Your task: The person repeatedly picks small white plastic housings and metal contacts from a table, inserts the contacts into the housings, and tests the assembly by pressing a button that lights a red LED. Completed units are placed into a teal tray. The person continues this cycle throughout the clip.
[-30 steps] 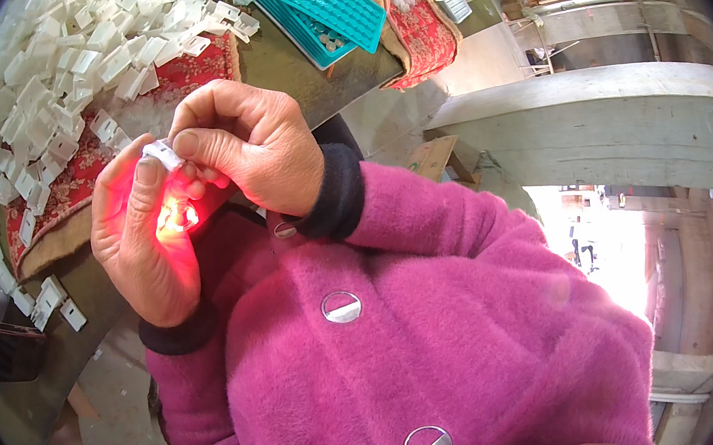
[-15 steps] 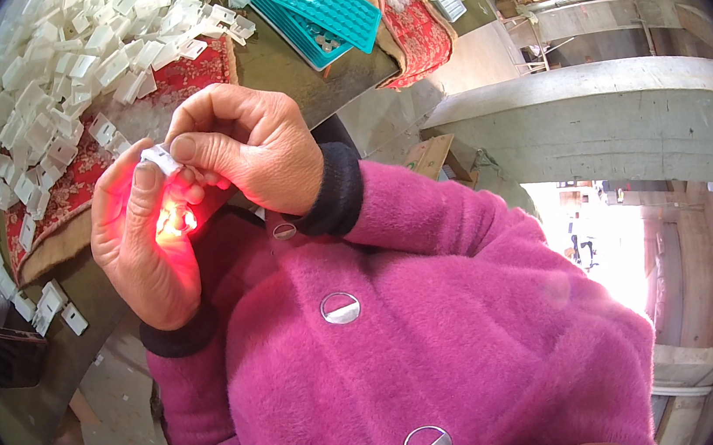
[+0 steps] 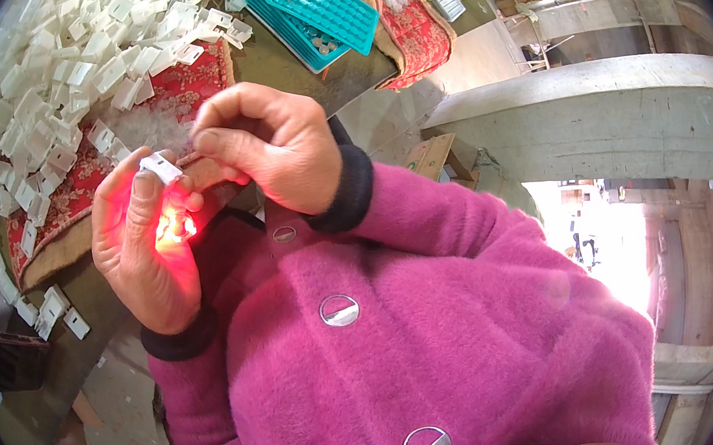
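Observation:
My left hand (image 3: 143, 260) is closed round a small white plastic piece (image 3: 161, 166), gripped between the thumb and fingers. Below it, a bright red light (image 3: 175, 226) glows against the palm and colours the fingers red. Whether the light belongs to the white piece is hidden. My right hand (image 3: 285, 153) is just to the right, apart from the piece. Its thumb and forefinger are pinched together, and anything between them is too small to make out.
A large heap of white plastic casings (image 3: 52, 99) covers the far left of the table on a red patterned cloth (image 3: 183, 88). Teal trays (image 3: 324, 15) with small round metal discs stand at the back. Several loose casings (image 3: 54, 310) lie near the left edge. A cardboard box (image 3: 430, 159) is at right.
My right hand has drawn back from the white plastic piece, to the right, with its fingers still pinched. My left hand has barely moved and keeps hold of the piece.

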Available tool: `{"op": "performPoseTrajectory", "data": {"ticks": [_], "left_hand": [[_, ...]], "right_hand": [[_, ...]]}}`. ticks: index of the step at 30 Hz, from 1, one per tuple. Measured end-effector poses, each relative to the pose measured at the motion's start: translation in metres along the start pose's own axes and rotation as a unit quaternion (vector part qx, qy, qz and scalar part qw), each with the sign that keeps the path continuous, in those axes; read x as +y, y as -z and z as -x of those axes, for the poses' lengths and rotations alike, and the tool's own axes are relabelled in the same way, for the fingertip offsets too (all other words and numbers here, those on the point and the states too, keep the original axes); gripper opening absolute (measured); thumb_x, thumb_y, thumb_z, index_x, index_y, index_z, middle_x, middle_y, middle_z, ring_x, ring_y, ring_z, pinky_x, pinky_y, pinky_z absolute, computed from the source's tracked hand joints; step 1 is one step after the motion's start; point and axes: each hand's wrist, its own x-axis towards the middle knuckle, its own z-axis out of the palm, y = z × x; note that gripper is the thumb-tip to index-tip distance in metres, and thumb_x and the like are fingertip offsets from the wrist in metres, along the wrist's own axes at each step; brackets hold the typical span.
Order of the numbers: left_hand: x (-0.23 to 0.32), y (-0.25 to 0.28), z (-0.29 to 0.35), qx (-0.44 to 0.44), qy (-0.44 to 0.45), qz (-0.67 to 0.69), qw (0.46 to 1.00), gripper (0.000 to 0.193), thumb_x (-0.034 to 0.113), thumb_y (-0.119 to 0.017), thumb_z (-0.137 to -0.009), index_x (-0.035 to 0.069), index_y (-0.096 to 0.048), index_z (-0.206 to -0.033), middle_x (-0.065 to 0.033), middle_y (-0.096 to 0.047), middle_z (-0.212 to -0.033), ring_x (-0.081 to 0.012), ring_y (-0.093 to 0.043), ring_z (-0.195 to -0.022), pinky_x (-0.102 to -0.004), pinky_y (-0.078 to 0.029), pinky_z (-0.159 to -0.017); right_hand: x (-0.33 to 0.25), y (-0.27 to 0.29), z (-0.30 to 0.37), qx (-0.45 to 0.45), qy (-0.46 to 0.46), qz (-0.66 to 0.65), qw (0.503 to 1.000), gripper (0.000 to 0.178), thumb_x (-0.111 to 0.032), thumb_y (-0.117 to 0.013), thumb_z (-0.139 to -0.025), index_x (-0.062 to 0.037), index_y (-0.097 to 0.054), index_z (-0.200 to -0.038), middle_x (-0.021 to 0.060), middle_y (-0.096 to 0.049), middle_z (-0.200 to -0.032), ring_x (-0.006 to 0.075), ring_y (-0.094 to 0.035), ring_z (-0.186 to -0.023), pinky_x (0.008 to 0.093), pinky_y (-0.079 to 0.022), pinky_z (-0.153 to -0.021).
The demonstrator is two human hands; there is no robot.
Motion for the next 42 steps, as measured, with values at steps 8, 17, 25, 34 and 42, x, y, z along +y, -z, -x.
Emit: {"op": "performPoseTrajectory", "data": {"ticks": [8,17,25,34,42], "left_hand": [[0.000,0.001,0.000,-0.019,0.004,0.013,1.000,0.029,0.010,-0.068,-0.100,-0.005,-0.065,-0.125,-0.0165,-0.070,-0.112,-0.0212,-0.069,-0.090,-0.0343,-0.058,-0.077],[0.000,0.001,-0.001,-0.021,0.004,0.009,1.000,0.028,0.010,-0.068,-0.101,-0.004,-0.065,-0.124,-0.0169,-0.070,-0.112,-0.0213,-0.068,-0.090,-0.0341,-0.059,-0.076],[0.000,0.002,-0.002,-0.024,0.008,0.005,1.000,0.028,0.011,-0.068,-0.101,-0.004,-0.065,-0.125,-0.0169,-0.070,-0.111,-0.0215,-0.069,-0.091,-0.0338,-0.059,-0.076],[0.000,0.002,-0.001,-0.031,0.009,0.008,0.999,0.028,0.012,-0.067,-0.102,-0.004,-0.065,-0.125,-0.0169,-0.071,-0.113,-0.0210,-0.070,-0.091,-0.0329,-0.059,-0.076],[0.000,0.002,-0.001,-0.032,0.008,0.015,0.999,0.028,0.011,-0.067,-0.102,-0.004,-0.065,-0.125,-0.0162,-0.071,-0.111,-0.0205,-0.069,-0.090,-0.0323,-0.059,-0.075]], "right_hand": [[0.003,0.083,0.043,0.092,0.156,0.407,0.895,0.009,0.005,-0.072,-0.090,-0.0016,-0.070,-0.096,0.0142,-0.064,-0.122,0.0124,-0.065,-0.068,0.0266,-0.055,-0.059],[0.011,0.100,0.037,0.109,0.181,0.419,0.883,0.010,0.009,-0.070,-0.090,0.0022,-0.069,-0.097,0.0165,-0.061,-0.136,0.0081,-0.064,-0.064,0.0223,-0.053,-0.057],[0.012,0.098,0.038,0.119,0.159,0.407,0.891,0.009,0.008,-0.071,-0.090,0.0020,-0.070,-0.096,0.0163,-0.061,-0.136,0.0075,-0.064,-0.064,0.0222,-0.053,-0.057],[0.013,0.098,0.038,0.119,0.162,0.400,0.894,0.009,0.008,-0.071,-0.090,0.0026,-0.069,-0.097,0.0172,-0.060,-0.137,0.0076,-0.064,-0.064,0.0221,-0.054,-0.056],[0.015,0.100,0.037,0.116,0.174,0.397,0.894,0.009,0.009,-0.070,-0.091,0.0047,-0.068,-0.098,0.0184,-0.058,-0.139,0.0097,-0.067,-0.068,0.0229,-0.056,-0.058]]}}
